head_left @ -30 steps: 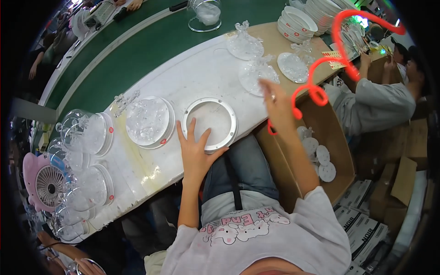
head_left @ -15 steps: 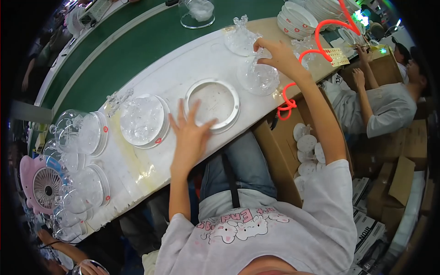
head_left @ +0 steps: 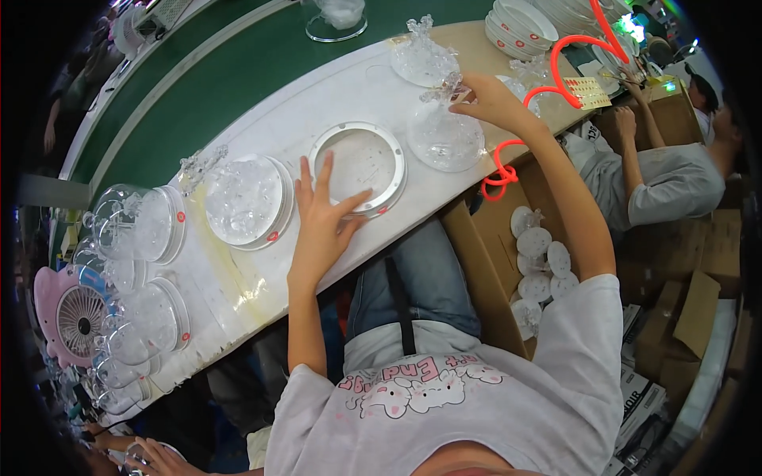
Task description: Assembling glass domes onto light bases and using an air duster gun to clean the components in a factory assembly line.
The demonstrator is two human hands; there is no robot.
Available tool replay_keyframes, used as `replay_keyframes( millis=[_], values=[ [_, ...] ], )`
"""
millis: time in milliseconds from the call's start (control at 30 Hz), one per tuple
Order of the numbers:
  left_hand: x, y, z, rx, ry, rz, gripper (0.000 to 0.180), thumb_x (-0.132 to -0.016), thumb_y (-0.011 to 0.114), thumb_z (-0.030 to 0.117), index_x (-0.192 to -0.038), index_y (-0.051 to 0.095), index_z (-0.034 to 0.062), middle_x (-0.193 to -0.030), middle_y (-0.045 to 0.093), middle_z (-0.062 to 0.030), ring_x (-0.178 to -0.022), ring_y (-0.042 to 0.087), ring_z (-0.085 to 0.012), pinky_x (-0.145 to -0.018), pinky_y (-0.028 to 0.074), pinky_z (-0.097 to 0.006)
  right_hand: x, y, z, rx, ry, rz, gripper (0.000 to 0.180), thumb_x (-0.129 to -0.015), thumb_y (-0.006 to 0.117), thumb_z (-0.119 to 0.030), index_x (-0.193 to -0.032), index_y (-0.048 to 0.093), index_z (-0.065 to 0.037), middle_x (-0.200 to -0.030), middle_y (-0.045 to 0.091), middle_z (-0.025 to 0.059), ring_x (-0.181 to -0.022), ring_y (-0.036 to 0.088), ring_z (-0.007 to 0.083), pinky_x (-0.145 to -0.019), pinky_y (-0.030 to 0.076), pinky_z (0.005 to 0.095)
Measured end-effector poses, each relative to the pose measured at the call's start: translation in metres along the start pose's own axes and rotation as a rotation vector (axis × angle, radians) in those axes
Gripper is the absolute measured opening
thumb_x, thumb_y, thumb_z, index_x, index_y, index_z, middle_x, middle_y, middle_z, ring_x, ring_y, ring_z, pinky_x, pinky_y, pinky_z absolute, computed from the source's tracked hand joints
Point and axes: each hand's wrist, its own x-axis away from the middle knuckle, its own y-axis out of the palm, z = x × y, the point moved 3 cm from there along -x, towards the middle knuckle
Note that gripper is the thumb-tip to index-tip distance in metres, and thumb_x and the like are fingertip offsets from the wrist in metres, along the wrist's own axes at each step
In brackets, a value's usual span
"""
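Beside a green conveyor belt (head_left: 238, 71), on a white workbench (head_left: 262, 270), a clear glass dome (head_left: 444, 131) stands just right of a shallow round tray (head_left: 359, 166). Right hand (head_left: 492, 99) pinches the dome's ornate top knob; left hand (head_left: 321, 218), fingers spread flat, steadies the tray's near rim.
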Motion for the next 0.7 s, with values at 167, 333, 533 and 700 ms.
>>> replay_keyframes(
  millis=[167, 333, 533, 700],
  values=[
    [0.009, -0.001, -0.006, 0.249, -0.248, 0.215, 0.098, -0.055, 0.08, 0.02, -0.136, 0.025, 0.0115, -0.138, 0.017, -0.0253, -0.129, 0.012, -0.0441, -0.101, 0.023, -0.047, 0.007, -0.026, -0.049, -0.191, 0.075, 0.096, 0.024, -0.077, 0.063, -0.018, -0.094, 0.058, -0.001, -0.086, 0.063, 0.0093, -0.072, 0.061, 0.0177, -0.065, 0.048, 0.0278],
    [-0.002, 0.004, -0.016, 0.319, -0.261, 0.213, 0.111, -0.052, 0.082, 0.024, -0.135, 0.014, -0.0028, -0.135, 0.021, -0.0266, -0.126, 0.022, -0.04, -0.102, 0.025, -0.042, -0.009, -0.043, -0.093, -0.348, -0.082, 0.27, 0.024, -0.079, 0.064, -0.022, -0.092, 0.059, -0.002, -0.081, 0.063, 0.0076, -0.071, 0.064, 0.0162, -0.062, 0.049, 0.026],
    [-0.002, 0.008, -0.02, 0.419, -0.289, 0.266, 0.119, -0.048, 0.084, 0.026, -0.133, 0.009, -0.008, -0.135, 0.023, -0.026, -0.125, 0.028, -0.0347, -0.102, 0.027, -0.036, -0.032, 0.027, -0.134, -0.057, -0.243, 0.177, 0.022, -0.078, 0.06, -0.02, -0.091, 0.057, -0.003, -0.08, 0.061, 0.0123, -0.071, 0.061, 0.0281, -0.062, 0.047, 0.0346],
    [-0.001, 0.008, -0.023, 0.423, -0.301, 0.258, 0.121, -0.046, 0.085, 0.027, -0.133, 0.009, -0.0085, -0.135, 0.022, -0.0259, -0.126, 0.028, -0.0334, -0.102, 0.027, -0.035, -0.034, 0.038, -0.146, 0.095, -0.24, 0.192, 0.021, -0.078, 0.058, -0.019, -0.09, 0.055, -0.004, -0.077, 0.06, 0.0124, -0.07, 0.058, 0.0319, -0.062, 0.046, 0.0395]
  ],
)
